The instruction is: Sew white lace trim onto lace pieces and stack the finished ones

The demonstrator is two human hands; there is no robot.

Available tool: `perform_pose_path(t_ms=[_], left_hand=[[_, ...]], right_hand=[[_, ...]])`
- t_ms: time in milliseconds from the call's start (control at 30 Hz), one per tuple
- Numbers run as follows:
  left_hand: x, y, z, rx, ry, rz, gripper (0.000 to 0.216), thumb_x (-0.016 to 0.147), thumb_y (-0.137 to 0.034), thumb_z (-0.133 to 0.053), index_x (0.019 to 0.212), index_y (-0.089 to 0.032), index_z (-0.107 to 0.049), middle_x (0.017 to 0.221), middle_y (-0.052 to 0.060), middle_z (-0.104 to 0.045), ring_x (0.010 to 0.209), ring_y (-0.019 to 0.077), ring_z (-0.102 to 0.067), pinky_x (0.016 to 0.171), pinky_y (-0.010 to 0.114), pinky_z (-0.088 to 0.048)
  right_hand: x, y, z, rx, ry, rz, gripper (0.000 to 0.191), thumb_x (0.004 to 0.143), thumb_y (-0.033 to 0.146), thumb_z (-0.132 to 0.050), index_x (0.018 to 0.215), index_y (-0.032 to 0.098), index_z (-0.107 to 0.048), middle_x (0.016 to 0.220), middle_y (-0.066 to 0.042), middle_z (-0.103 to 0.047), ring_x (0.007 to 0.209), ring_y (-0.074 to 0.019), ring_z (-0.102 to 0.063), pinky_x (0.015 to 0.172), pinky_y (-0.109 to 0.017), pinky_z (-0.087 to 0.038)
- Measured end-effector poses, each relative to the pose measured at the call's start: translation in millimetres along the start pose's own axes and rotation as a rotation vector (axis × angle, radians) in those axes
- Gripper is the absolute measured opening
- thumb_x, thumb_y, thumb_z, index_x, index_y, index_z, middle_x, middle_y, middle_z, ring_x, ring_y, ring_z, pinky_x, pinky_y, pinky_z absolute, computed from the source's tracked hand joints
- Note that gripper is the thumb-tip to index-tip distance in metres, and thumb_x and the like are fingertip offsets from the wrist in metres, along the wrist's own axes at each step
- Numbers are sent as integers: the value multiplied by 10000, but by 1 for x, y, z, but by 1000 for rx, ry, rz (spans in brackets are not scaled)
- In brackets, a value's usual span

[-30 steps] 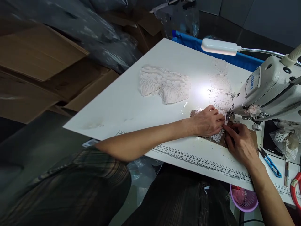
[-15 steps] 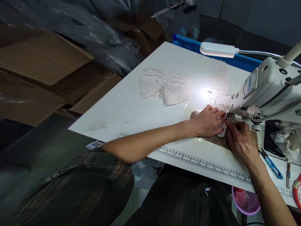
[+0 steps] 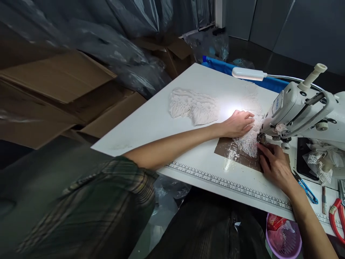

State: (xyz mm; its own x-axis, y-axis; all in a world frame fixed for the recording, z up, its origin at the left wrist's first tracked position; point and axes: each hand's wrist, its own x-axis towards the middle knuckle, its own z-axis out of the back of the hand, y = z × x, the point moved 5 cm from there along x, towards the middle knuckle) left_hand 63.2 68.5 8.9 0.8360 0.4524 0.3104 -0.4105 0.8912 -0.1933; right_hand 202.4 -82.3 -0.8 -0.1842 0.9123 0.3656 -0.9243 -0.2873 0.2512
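Note:
A white sewing machine stands at the right of the white table. A piece of white lace lies over a brown patch in front of the presser foot. My left hand rests flat on the lace strip behind the needle, fingers stretched out. My right hand lies on the table just before the presser foot, fingers pressing the lace edge down.
A heap of finished lace pieces lies at mid-table. A lamp shines on the work. Blue snips, red scissors and lace scraps sit at the right. A purple basket hangs below. Cardboard boxes stand left.
My left hand has moved from beside the presser foot back and away onto the lace strip, uncovering the lace on the brown patch. My right hand stayed at the foot. The camera view shifted.

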Motion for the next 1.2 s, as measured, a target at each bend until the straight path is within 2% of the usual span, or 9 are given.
perform_pose_path(t_ms=[133, 267, 333, 467, 633, 733, 867, 1000, 1200], left_hand=[[-13, -14, 11, -10, -64, -102, 283, 996, -240, -447, 1211, -145, -604, 1322, 159, -587, 1109, 244, -582, 904, 420, -441], [-30, -38, 10, -163, 22, -289, 182, 978, -273, -566, 1061, -151, -672, 1081, 102, -687, 946, 187, -623, 833, 337, -466], [-35, -44, 7, -226, 67, -324, 160, 955, -300, -625, 981, -157, -693, 1008, 80, -696, 914, 174, -628, 825, 318, -466], [-37, -43, 3, -243, 69, -260, 154, 957, -275, -626, 878, -165, -697, 966, 59, -698, 910, 169, -635, 838, 318, -456], [-37, -43, 7, -291, -14, -213, 215, 1013, -256, -517, 915, -152, -678, 967, 57, -698, 881, 162, -631, 838, 328, -452], [-38, -44, 9, -322, -56, -228, 221, 1012, -294, -524, 941, -141, -667, 982, 78, -689, 896, 170, -619, 834, 323, -460], [-40, -46, 2, -335, 1, -290, 214, 949, -361, -639, 957, -148, -665, 1011, 87, -672, 947, 179, -599, 870, 317, -470], [-38, -43, -5, -295, 46, -216, 190, 986, -284, -566, 873, -165, -662, 966, 65, -660, 888, 167, -588, 865, 327, -473], [-38, -44, -3, -319, -34, -206, 279, 1033, -295, -459, 923, -135, -659, 963, 89, -673, 874, 174, -603, 848, 347, -509]], right_hand=[[-4, -9, 16, 141, 38, -32, 422, 966, 340, -441, 1352, 258, -591, 1085, -122, -613, 965, -245, -620, 868, -459, -558], [-7, -12, 26, 183, 46, -75, 410, 966, 368, -450, 1323, 241, -607, 1091, -120, -620, 952, -233, -638, 829, -419, -567], [-8, -11, 27, 188, 50, -74, 397, 962, 371, -456, 1297, 237, -624, 1105, -122, -627, 972, -237, -642, 835, -418, -563], [-4, -8, 23, 213, 59, -31, 371, 946, 361, -477, 1245, 225, -649, 1075, -112, -650, 993, -244, -649, 865, -437, -551], [10, 1, 14, 280, 111, -31, 406, 871, 483, -628, 1178, 218, -648, 1060, -103, -652, 898, -234, -658, 794, -407, -569], [18, 4, 9, 296, 134, -47, 314, 890, 468, -608, 1057, 206, -652, 950, -77, -642, 781, -203, -640, 720, -370, -567], [21, 6, 5, 311, 183, -4, 255, 894, 431, -605, 1012, 207, -637, 954, -76, -618, 777, -185, -617, 733, -361, -559], [17, 6, 2, 315, 216, 39, 303, 851, 438, -660, 1050, 214, -623, 1036, -100, -618, 883, -217, -618, 787, -401, -558], [16, 9, -3, 288, 107, -2, 212, 960, 347, -483, 936, 197, -629, 992, -112, -627, 911, -224, -629, 822, -399, -553]])
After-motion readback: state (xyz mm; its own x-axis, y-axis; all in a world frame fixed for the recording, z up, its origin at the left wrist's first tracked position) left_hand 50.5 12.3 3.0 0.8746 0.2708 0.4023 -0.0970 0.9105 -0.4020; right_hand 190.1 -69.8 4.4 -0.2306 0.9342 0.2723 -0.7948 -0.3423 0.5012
